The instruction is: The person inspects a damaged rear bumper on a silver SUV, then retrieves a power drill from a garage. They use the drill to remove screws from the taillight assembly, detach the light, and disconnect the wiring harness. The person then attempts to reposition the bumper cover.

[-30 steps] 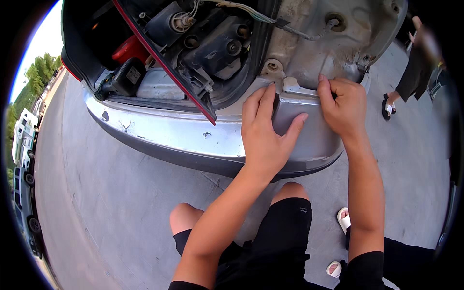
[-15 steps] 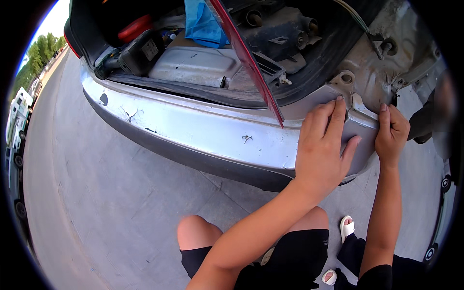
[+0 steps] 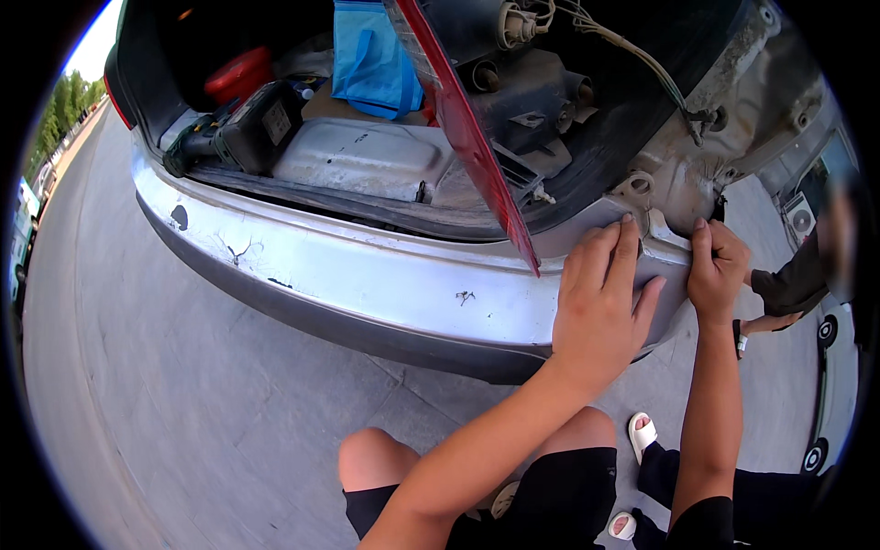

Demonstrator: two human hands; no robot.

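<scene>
A scuffed silver rear bumper (image 3: pixel 385 293) with dark paint chips spans the back of a car whose boot is open. My left hand (image 3: pixel 596 312) lies on the bumper's right corner, fingers stretched up toward its top edge and thumb apart. Just right of it, my right hand (image 3: pixel 719 275) has its fingers curled over the bumper's end edge, by the bare metal body (image 3: pixel 674 179). What its fingertips touch behind the edge is hidden. A long red tail light (image 3: pixel 472 137) slants down out of the boot, its tip at the bumper left of my left hand.
The boot holds a blue bag (image 3: pixel 374 60), a black-and-green tool (image 3: pixel 247 133), a red object (image 3: pixel 238 75) and a dented silver panel (image 3: pixel 357 158). Wires (image 3: pixel 642 60) hang at the upper right. Another person's dark sleeve (image 3: pixel 793 284) and pale sandals (image 3: pixel 642 433) are close on the right.
The view has shifted, so the car sits slightly lower and further left, showing more of the boot and the other person's arms. Both my hands keep their places on the bumper corner.
</scene>
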